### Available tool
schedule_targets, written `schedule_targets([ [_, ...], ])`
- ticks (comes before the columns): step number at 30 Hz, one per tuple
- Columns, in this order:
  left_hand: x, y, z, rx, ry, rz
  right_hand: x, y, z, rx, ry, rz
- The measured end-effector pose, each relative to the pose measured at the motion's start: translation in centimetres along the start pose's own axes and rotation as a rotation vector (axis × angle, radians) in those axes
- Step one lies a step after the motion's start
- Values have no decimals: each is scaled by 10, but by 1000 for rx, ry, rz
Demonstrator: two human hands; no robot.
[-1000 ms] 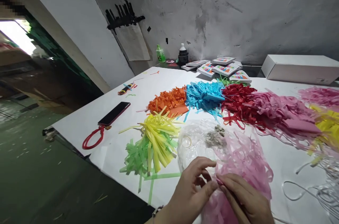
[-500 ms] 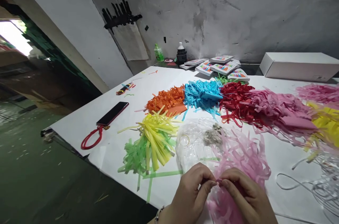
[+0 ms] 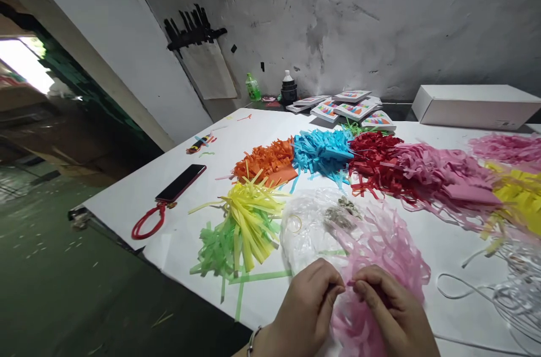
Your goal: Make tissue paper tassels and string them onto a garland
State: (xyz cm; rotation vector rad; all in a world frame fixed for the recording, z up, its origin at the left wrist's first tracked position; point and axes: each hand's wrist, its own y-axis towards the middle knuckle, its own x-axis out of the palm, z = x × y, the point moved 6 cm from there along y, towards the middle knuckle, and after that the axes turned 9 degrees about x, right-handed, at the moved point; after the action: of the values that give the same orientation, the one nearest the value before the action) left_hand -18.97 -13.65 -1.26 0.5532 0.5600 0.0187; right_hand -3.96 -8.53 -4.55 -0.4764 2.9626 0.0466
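Note:
My left hand (image 3: 310,303) and my right hand (image 3: 391,309) meet fingertip to fingertip over the near edge of the table. Between them, both pinch the narrow twisted middle of a pink tissue paper tassel (image 3: 386,247). Its fringe spreads out beyond the fingers, and more pink strips hang below, toward me. Just behind my left hand lies a clear plastic bag (image 3: 302,239) with a clump of small greyish pieces (image 3: 340,216) on it. A yellow tassel (image 3: 251,216) rests across light green paper fringe (image 3: 217,250) to the left.
Orange (image 3: 266,160), blue (image 3: 323,148), red (image 3: 374,157) and pink fringe bundles (image 3: 448,171) line the table's far side. A phone (image 3: 181,182) with a red strap lies left. White cord (image 3: 515,289) coils at right. Behind stand a white box (image 3: 475,106) and flat packs (image 3: 353,109).
My fingertips have drawn slightly apart at the pinched middle of the pink tassel. The fringe has shifted a little, and the view has moved slightly.

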Motion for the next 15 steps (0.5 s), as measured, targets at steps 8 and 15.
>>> schedule_targets([
  [8,10,-23,1,121,-20,-264,-21,7,11,45,-2,18],
  [15,-12,-17,4,-2,-41,-4,21,-11,-20,-389,-246,-260],
])
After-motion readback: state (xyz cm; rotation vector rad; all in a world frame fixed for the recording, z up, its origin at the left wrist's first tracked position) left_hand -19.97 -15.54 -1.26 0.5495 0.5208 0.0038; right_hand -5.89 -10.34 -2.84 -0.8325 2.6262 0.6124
